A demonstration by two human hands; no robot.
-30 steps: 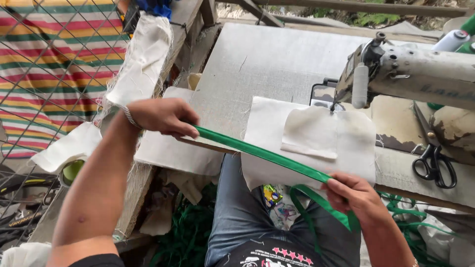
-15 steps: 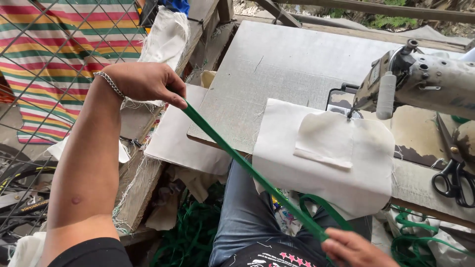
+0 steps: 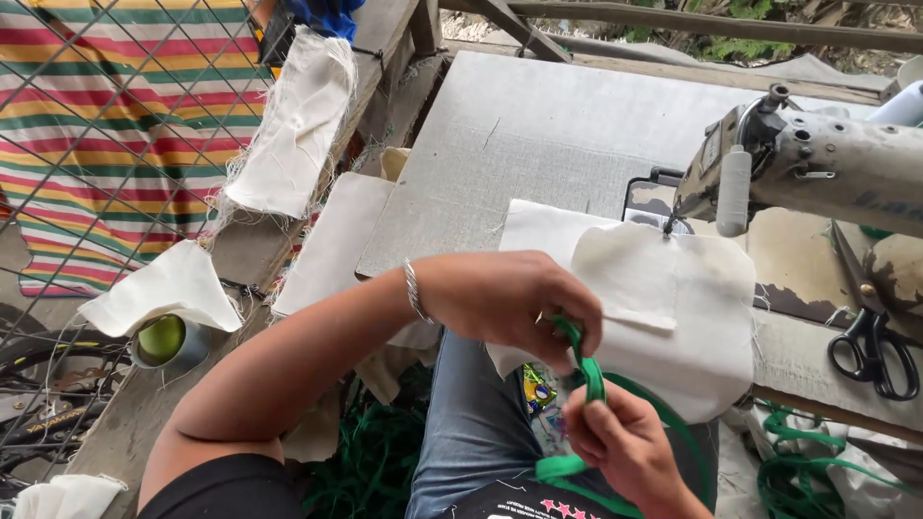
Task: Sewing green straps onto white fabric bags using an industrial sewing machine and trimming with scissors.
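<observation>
My left hand [image 3: 510, 303] and my right hand [image 3: 620, 447] meet close together over my lap, both pinching a green fabric strip [image 3: 588, 370]. The strip is folded into a short loop between them, and the rest of it trails down past my right wrist. A metal bracelet circles my left wrist. Just behind the hands lies a piece of cream cloth [image 3: 673, 308] on the sewing table, under the needle of a worn sewing machine [image 3: 827, 168].
Black-handled scissors [image 3: 870, 341] lie on the table at the right. More cream cloth pieces [image 3: 293, 125] hang over a wooden rail at the left, beside a wire fence and striped fabric. A pile of green strip [image 3: 817, 471] lies at the lower right.
My left hand has come in from far out on the left to meet my right hand. The green strip, stretched taut before, is now folded short between them.
</observation>
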